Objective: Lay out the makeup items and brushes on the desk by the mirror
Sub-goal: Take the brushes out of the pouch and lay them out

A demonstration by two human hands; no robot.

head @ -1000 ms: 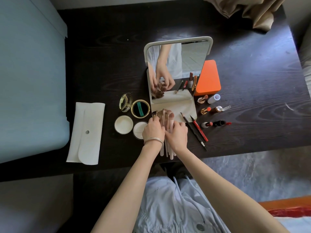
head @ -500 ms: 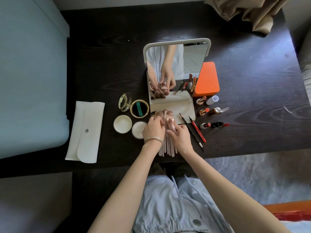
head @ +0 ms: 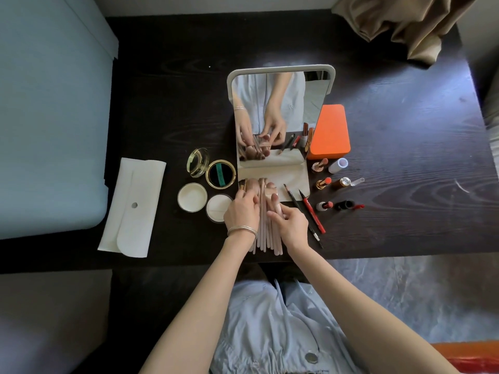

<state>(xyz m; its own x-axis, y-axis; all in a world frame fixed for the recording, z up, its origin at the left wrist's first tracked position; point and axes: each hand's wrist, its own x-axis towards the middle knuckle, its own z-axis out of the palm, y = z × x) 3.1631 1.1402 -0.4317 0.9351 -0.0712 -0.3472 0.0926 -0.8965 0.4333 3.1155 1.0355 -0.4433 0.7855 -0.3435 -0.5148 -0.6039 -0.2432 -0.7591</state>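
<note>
**Two hands on a row of pink brushes**

Both hands rest on the pink brushes (head: 266, 233), which lie side by side on the dark desk (head: 405, 225), just in front of the mirror (head: 280, 117). The left hand (head: 241, 211), with a silver bracelet, lies flat with fingers spread on the brush tops. The right hand (head: 290, 225) is curled, pinching one brush handle between thumb and fingers.

Close on the right lie a black pencil (head: 302, 215) and a red pencil (head: 313, 213), almost touching the right hand. Past them are lipsticks (head: 324, 182) and an orange box (head: 330, 130). On the left sit two round white jars (head: 192, 197), an open gold compact (head: 220, 174) and a white pouch (head: 133, 207). One white jar is partly hidden under the left hand.
</note>
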